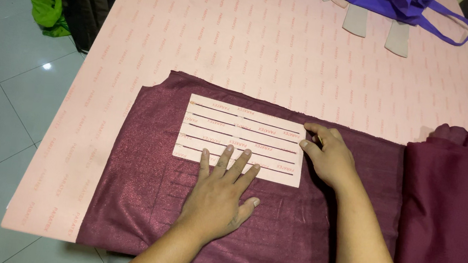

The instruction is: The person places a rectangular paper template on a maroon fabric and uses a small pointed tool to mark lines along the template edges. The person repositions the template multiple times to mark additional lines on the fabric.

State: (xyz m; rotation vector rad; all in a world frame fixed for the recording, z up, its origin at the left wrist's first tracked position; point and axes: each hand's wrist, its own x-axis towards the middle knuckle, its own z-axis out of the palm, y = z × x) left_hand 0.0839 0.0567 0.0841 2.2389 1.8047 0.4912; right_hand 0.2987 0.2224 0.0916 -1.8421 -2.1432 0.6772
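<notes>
Head view: a pink slotted template [239, 138] lies flat on maroon fabric [140, 197], which is spread over the pink paper-covered tabletop [289, 50]. The left hand [218, 196] rests released, fingers spread, its fingertips pressing the template's near edge. The right hand [329, 156] sits at the template's right edge, pinching something small and yellowish that cannot be made out. Right of the template is a fabric roll [448, 218]; beyond it, a purple bag [398, 4].
</notes>
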